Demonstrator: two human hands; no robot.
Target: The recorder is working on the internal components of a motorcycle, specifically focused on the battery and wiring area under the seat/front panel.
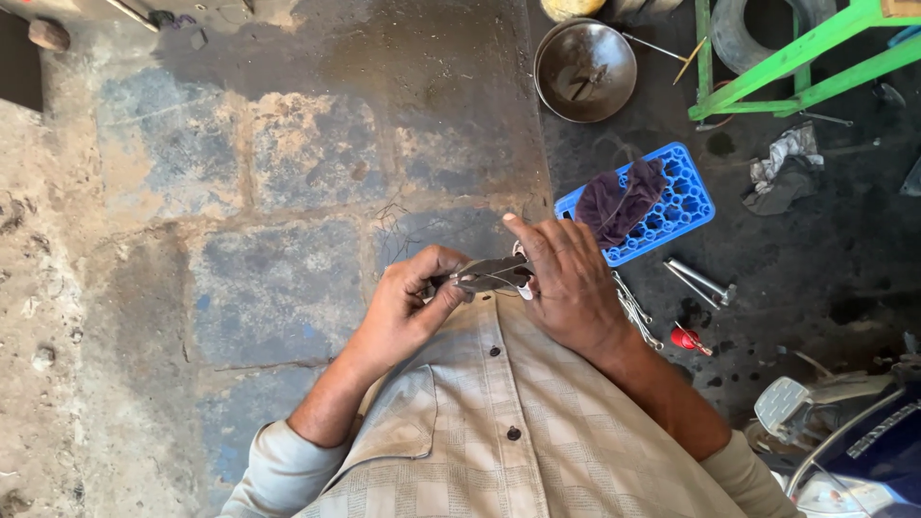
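My left hand (411,302) grips the handles of a pair of dark metal pliers (491,273) held in front of my chest, jaws pointing right. My right hand (566,278) is closed around the jaw end of the pliers, with the index finger stretched up and left. A small pale piece shows at the jaws under my right palm; what it is cannot be made out. Both hands are over my checked beige shirt (499,422).
On the dark oily floor to the right lie a blue plastic tray (686,206) with a dark cloth (624,197) on it, loose spanners (638,312), a socket wrench (700,281) and a red-handled tool (686,339). A metal bowl (585,69), a green frame (796,58) and a motorcycle part (854,451) stand around.
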